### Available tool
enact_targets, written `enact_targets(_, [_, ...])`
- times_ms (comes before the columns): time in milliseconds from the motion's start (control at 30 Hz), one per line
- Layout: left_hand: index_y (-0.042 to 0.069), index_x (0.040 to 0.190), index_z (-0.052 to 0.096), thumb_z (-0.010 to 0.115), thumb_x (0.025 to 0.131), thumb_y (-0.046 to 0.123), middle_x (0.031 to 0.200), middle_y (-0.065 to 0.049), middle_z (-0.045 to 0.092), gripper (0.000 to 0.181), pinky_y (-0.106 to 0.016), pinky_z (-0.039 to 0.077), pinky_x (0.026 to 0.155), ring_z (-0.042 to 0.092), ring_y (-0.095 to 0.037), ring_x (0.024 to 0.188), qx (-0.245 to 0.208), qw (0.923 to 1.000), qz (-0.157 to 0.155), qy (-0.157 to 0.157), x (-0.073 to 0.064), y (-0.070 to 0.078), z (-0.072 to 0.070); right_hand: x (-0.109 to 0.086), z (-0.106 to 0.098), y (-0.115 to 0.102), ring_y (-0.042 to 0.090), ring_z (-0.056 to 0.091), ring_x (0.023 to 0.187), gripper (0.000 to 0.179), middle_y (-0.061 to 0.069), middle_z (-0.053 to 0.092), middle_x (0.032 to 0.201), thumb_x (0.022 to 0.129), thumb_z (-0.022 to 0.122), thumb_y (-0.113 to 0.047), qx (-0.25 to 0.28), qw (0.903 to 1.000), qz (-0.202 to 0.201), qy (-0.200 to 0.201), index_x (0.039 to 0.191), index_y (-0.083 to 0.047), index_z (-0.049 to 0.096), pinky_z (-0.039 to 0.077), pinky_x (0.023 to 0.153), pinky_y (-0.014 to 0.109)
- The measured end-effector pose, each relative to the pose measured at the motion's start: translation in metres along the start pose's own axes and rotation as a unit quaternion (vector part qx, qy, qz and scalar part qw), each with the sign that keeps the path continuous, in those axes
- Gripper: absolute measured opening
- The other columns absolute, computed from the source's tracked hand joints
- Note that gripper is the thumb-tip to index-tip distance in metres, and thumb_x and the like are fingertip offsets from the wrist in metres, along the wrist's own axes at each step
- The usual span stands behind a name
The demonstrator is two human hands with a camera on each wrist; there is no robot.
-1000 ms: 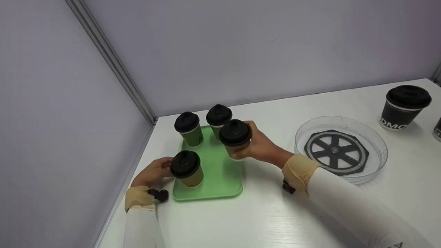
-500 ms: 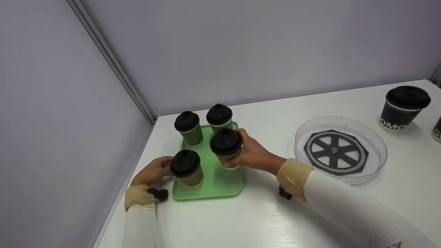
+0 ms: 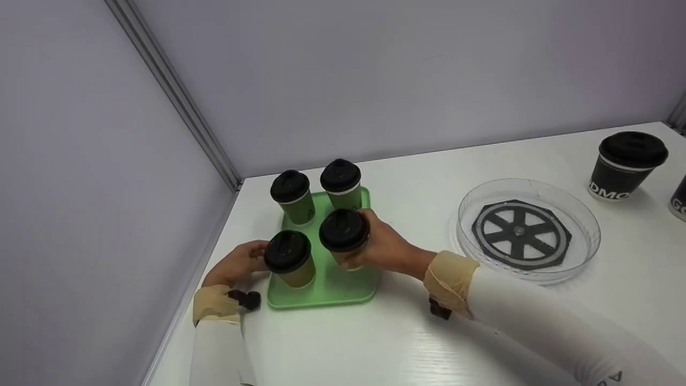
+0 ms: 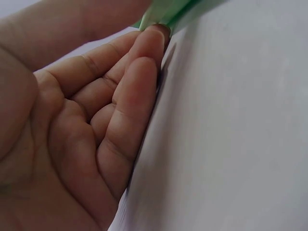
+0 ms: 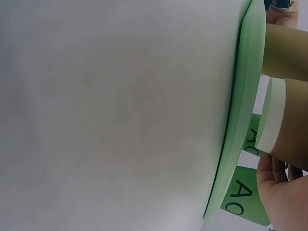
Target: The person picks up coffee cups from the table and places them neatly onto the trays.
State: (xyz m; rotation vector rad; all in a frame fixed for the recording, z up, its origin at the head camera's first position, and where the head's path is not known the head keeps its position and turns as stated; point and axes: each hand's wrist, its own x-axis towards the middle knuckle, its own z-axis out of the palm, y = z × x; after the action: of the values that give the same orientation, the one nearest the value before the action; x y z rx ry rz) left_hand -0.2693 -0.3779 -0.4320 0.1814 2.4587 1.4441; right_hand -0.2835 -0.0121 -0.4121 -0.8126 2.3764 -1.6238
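My right hand point(image 3: 385, 247) grips a brown paper cup point(image 3: 344, 238) with a black lid, over the right part of the green tray point(image 3: 335, 294). In the right wrist view the held cup's pale base point(image 5: 272, 115) shows beside the tray rim point(image 5: 244, 101). My left hand point(image 3: 238, 264) is at the tray's left edge; in the left wrist view its curled fingers point(image 4: 132, 106) meet the green rim point(image 4: 163, 13), with the thumb above. Another brown lidded cup point(image 3: 292, 260) stands at the tray's front left. Two green lidded cups point(image 3: 298, 206) point(image 3: 344, 195) stand at the back.
To the right lies a clear round dish point(image 3: 528, 273) with a black spoked pattern point(image 3: 519, 231) inside. Farther right stand a black lidded cup point(image 3: 621, 169) and part of another dark cup point(image 3: 680, 201). Walls point(image 3: 407, 91) border the white table point(image 3: 429, 343) at the back and left.
My right hand has brought the brown cup toward me and leftward, farther over the tray beside the other brown cup. The left hand has stayed at the tray's edge.
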Motion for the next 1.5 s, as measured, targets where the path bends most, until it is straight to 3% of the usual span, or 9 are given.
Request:
enact_targets(200, [-0.003,0.130,0.056,0.072,0.087,0.008,0.111,-0.010,0.066,0.046,-0.035,0.046,0.089,0.060,-0.021,0.103,-0.009,0.9999,-0.006,0.002,-0.0008,0.0015,-0.0008,-0.0036,0.0049,-0.0036,0.013,0.046,0.123,0.102,-0.004,0.051,0.132,0.057,0.096,-0.025,-0.002,0.9999,0.010,-0.013,0.139,-0.017,0.036,0.033,0.105,0.039])
enact_targets(533, [-0.004,0.131,0.055,0.071,0.088,0.008,0.117,-0.012,0.065,0.048,-0.036,0.047,0.090,0.059,-0.021,0.106,-0.011,0.9999,0.001,-0.001,-0.0012,0.0016,0.0014,-0.0084,0.0084,-0.0049,0.012,0.043,0.126,0.105,-0.004,0.048,0.136,0.057,0.096,-0.022,-0.014,0.9995,-0.006,-0.026,0.142,-0.017,0.036,0.030,0.107,0.039])
enact_targets(800, [-0.006,0.129,0.055,0.070,0.088,0.006,0.110,-0.011,0.066,0.045,-0.035,0.048,0.088,0.061,-0.021,0.101,-0.024,0.9996,0.013,-0.009,0.0011,-0.0007,-0.0003,-0.0067,0.0096,0.0003,0.013,0.045,0.126,0.102,-0.004,0.049,0.136,0.058,0.095,-0.020,-0.009,0.9996,-0.009,-0.027,0.141,-0.017,0.036,0.031,0.106,0.039])
enact_targets(1167, [-0.006,0.128,0.056,0.070,0.088,0.005,0.106,-0.009,0.067,0.044,-0.032,0.048,0.087,0.061,-0.019,0.099,-0.018,0.9996,0.017,-0.011,-0.0002,-0.0005,-0.0003,-0.0091,0.0078,0.0024,0.015,0.042,0.129,0.099,0.000,0.048,0.138,0.061,0.094,-0.018,-0.015,0.9981,0.024,-0.054,0.141,-0.016,0.036,0.032,0.107,0.040])
enact_targets(1500, [-0.005,0.129,0.056,0.072,0.086,0.006,0.110,-0.010,0.067,0.047,-0.034,0.047,0.089,0.061,-0.020,0.102,-0.015,0.9999,0.006,-0.002,0.0003,-0.0001,0.0008,-0.0092,0.0063,0.0025,0.015,0.044,0.127,0.096,0.001,0.051,0.135,0.059,0.095,-0.019,-0.033,0.9978,0.029,-0.050,0.137,-0.016,0.038,0.034,0.105,0.039])
